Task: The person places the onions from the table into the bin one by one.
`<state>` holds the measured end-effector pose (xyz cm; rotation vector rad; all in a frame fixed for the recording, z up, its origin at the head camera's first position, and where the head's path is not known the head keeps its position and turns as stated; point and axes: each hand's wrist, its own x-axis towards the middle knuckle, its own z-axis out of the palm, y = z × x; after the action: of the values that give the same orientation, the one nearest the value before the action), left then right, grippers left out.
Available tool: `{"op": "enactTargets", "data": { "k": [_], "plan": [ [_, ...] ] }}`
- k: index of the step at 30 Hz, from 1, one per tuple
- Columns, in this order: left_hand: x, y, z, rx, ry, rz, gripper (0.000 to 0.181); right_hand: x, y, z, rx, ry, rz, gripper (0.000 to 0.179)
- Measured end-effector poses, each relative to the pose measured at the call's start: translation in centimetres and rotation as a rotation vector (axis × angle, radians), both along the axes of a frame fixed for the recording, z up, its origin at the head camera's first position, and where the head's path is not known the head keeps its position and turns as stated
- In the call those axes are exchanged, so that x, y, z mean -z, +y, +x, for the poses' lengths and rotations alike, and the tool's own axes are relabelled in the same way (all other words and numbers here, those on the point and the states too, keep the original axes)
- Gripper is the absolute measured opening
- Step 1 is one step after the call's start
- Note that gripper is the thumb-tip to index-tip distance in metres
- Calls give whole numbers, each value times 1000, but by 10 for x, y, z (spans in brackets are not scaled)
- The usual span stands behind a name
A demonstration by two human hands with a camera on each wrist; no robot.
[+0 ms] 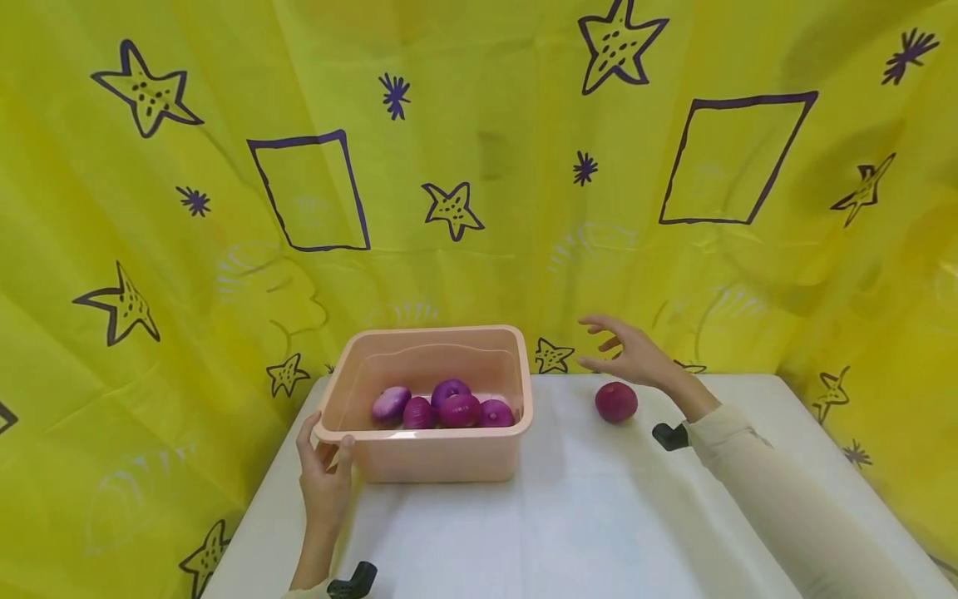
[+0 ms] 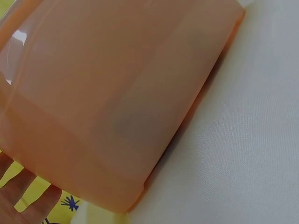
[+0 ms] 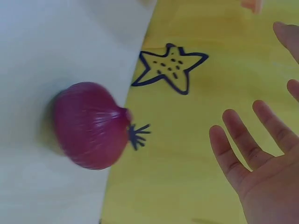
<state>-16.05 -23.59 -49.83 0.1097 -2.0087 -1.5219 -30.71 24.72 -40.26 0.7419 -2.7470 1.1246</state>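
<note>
A peach plastic bin (image 1: pixel 434 456) stands on the table, holding several purple-red onions (image 1: pixel 460 410). My left hand (image 1: pixel 327 482) grips its front left corner, the thumb at the front rim and the fingers round the left side. In the left wrist view, fingers (image 2: pixel 39 205) show against the wall of the tub-like bin (image 2: pixel 117 107). A single red onion (image 1: pixel 616 403) lies on the table to the right of the bin. Above and behind that onion hovers my right hand (image 1: pixel 632 356), fingers spread and holding nothing. The right wrist view shows the onion (image 3: pixel 91 126) apart from the hand (image 3: pixel 266 172).
The white table (image 1: pixel 584 524) ends at the back against a yellow curtain (image 1: pixel 509 283) printed with stars and shapes. That curtain also hangs along both sides. Black wrist devices (image 1: pixel 669 437) sit at both of the person's wrists.
</note>
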Motion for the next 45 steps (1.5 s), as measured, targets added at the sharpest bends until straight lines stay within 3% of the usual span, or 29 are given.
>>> {"op": "enactTargets", "data": {
  "k": [19,31,45],
  "plan": [
    [1,-1,-2,16,13,5,64,76,47,23,119,-117,34,69],
    [1,-1,-2,19,17,9,64,89,48,26,121,-242,62,75],
    [0,-1,-1,23,-17,16,64,92,47,24,111,-228,84,68]
  ]
}}
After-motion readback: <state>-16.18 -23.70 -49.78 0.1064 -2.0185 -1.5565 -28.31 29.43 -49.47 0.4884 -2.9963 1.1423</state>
